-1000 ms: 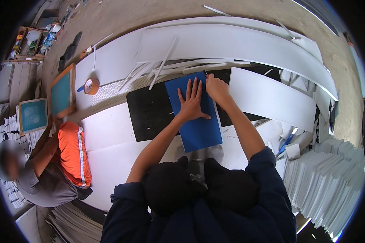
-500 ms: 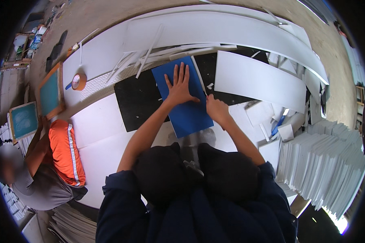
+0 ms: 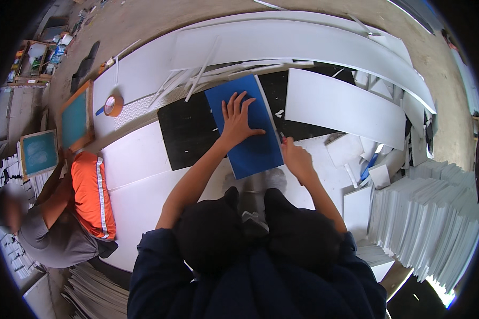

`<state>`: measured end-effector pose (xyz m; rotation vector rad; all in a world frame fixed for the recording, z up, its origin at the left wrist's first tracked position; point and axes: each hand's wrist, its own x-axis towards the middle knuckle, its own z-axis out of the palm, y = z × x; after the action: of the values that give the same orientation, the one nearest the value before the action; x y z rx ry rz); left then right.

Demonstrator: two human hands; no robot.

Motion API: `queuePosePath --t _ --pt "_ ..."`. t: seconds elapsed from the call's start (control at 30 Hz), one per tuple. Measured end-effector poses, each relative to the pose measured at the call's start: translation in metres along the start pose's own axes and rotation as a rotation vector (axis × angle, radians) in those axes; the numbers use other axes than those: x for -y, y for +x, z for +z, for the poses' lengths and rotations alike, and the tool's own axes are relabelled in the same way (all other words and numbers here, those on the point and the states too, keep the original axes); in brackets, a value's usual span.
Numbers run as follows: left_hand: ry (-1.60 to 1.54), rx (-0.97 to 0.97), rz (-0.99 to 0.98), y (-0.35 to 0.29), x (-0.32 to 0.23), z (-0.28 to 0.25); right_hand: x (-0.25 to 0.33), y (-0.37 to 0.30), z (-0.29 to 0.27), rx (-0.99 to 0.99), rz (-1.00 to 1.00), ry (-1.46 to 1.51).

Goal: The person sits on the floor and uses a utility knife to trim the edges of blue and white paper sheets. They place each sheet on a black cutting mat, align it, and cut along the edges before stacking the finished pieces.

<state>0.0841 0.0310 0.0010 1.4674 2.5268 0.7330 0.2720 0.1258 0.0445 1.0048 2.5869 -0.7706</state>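
A blue rectangular panel (image 3: pixel 253 157) lies on a black mat (image 3: pixel 183 141) in front of me. My left hand (image 3: pixel 236 122) presses on the panel with its fingers stretched and thumb apart. Along the panel's right edge runs a thin white strip (image 3: pixel 266 103). My right hand (image 3: pixel 299 158) is closed around a small cutting knife (image 3: pixel 283 140) with a red part showing; its tip is at the lower right edge of the panel. Most of the knife is hidden in the fist. Small white scraps (image 3: pixel 279 114) lie on the mat beside the strip.
A white board (image 3: pixel 343 106) overlaps the mat's right side. Farther right lie a blue tool (image 3: pixel 371 164), offcuts and stacked white sheets (image 3: pixel 426 212). Tape (image 3: pixel 113 106) sits at left, near a person (image 3: pixel 53 228) holding wooden-framed screens (image 3: pixel 40 153). Long white boards (image 3: pixel 303 42) span the back.
My right hand has slid toward me along the panel's right edge with the knife. My left hand stays on the panel, its fingers a little more bent. The whole view has shifted slightly.
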Motion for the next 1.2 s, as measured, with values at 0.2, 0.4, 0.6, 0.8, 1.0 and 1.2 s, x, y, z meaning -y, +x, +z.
queuePosePath --t 0.2,0.4,0.6,0.8,1.0,1.2 --pt "-0.046 0.021 0.011 -0.001 0.004 -0.009 0.006 0.030 -0.012 -0.082 0.053 0.294" --pt "-0.264 -0.340 -0.241 -0.038 0.025 -0.037 0.019 0.059 0.001 -0.176 0.032 0.250" --pt "-0.402 -0.117 -0.594 -0.082 0.013 -0.025 0.022 0.065 0.010 -0.137 0.020 0.347" --pt "-0.420 -0.157 -0.576 -0.053 0.026 -0.028 0.033 0.085 0.003 -0.210 0.000 0.369" --pt "-0.365 -0.137 -0.563 -0.002 0.053 -0.033 0.047 0.137 -0.016 -0.213 -0.035 0.364" --pt "-0.127 -0.248 -0.346 0.002 0.014 -0.040 0.018 0.132 -0.014 -0.181 -0.063 0.439"
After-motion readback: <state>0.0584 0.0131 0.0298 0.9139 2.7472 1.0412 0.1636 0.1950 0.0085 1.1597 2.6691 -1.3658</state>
